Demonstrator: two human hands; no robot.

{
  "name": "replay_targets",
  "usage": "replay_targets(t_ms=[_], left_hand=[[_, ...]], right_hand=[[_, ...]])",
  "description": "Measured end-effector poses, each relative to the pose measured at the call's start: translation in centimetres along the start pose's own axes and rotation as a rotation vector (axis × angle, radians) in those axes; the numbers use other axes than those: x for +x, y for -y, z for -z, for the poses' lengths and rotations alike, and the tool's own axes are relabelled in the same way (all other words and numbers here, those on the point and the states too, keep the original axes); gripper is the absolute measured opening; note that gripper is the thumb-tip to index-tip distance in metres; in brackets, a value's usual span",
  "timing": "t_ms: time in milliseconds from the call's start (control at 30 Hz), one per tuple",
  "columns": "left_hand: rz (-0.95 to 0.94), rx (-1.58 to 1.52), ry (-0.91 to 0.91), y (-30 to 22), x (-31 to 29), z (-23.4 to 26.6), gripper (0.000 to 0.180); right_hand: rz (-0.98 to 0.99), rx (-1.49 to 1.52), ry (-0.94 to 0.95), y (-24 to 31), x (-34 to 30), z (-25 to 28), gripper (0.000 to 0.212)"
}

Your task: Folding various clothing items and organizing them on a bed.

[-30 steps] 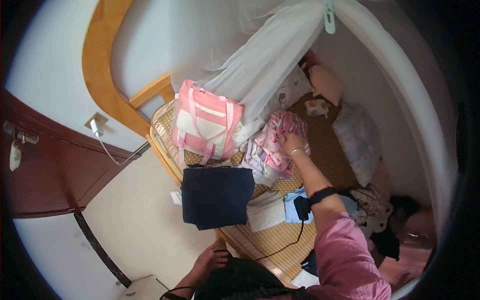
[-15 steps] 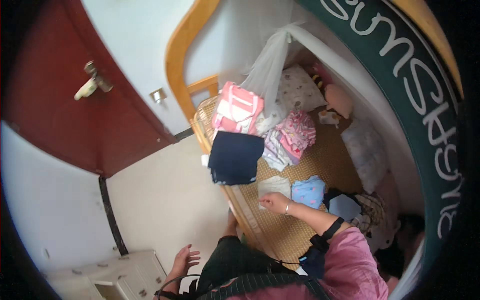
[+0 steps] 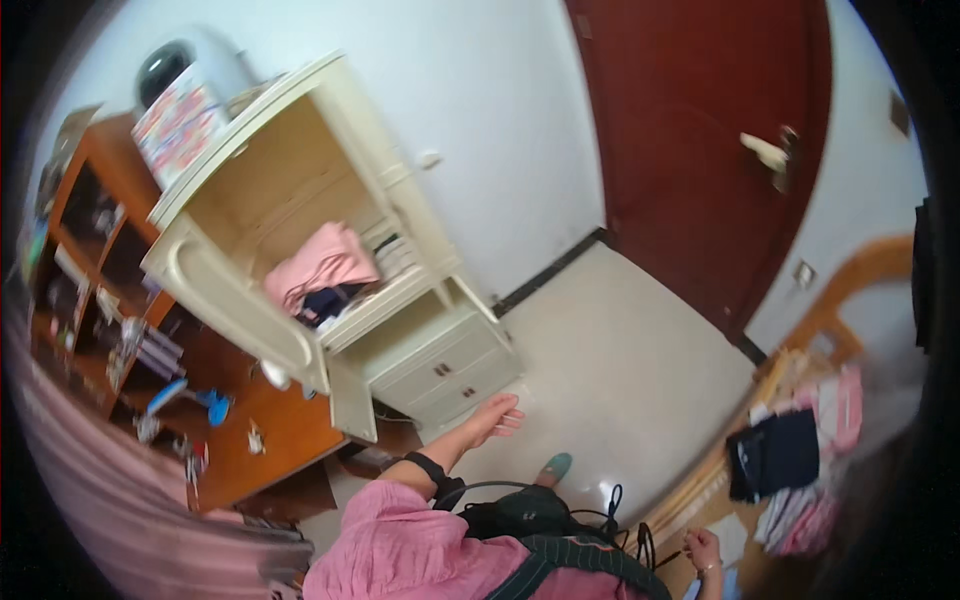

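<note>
My left hand (image 3: 495, 418) hangs over the floor in front of the cream wardrobe (image 3: 390, 190), empty, its fingers slightly bent and apart. My right hand (image 3: 702, 548), with a bracelet at the wrist, is over the near edge of the bed, its fingers curled in with nothing visible in them. Beside it on the mat lie a pale folded cloth (image 3: 733, 540) and a light-blue cloth (image 3: 722, 584). Farther along the bed are a folded navy garment (image 3: 775, 455), pink-and-white bedding (image 3: 838, 405) and crumpled patterned clothes (image 3: 795, 522). Inside the wardrobe sit a pink folded cloth (image 3: 325, 265) and a dark cloth (image 3: 325, 303).
The wardrobe's upper door (image 3: 240, 300) stands open, as does a lower door (image 3: 352, 405). A brown desk (image 3: 265, 455) with shelves, a blue lamp (image 3: 215, 405) and small items is at the left. A red door (image 3: 715, 130) is at the far right. Dark cables (image 3: 645, 540) hang at my waist.
The view has swung left from the bed to the wardrobe and desk. My left arm now reaches forward over the floor. My right hand stays near the bed, now low at the right.
</note>
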State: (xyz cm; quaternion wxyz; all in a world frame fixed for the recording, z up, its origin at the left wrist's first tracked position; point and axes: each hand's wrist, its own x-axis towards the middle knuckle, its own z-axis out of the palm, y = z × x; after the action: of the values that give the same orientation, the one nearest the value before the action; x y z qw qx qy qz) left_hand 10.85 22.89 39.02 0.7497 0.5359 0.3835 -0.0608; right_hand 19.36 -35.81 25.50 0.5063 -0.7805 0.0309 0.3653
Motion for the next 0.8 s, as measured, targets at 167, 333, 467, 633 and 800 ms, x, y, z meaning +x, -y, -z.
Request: replay_targets(t_ms=[167,333,467,633,800], left_hand=[[-0.255,0.086,-0.398,-4.4,-1.1,10.1,0.042],[-0.862,0.454,-0.850,-10.5,3.6,20.2,0.032],[-0.893,0.628,-0.912,-19.5,7.0,23.2,0.026],[-0.718,0.873,-0.775,-26.3,13.7,30.1,0.031],[-0.399,1.172,-0.481,-29.4,17.3,31.9,0.067]], right_hand=[[0.124,-0.129,0.075,9.4,5.2,-5.5,0.018],[0.235,-0.214,0.163,16.2,8.3,-10.8,0.021],[0.304,-0.268,0.175,21.0,7.9,-15.5,0.022],[0.285,-0.292,0.169,26.5,5.2,-22.2,0.022],[0.235,-0.327,0.117,29.5,4.2,-26.1,0.023]])
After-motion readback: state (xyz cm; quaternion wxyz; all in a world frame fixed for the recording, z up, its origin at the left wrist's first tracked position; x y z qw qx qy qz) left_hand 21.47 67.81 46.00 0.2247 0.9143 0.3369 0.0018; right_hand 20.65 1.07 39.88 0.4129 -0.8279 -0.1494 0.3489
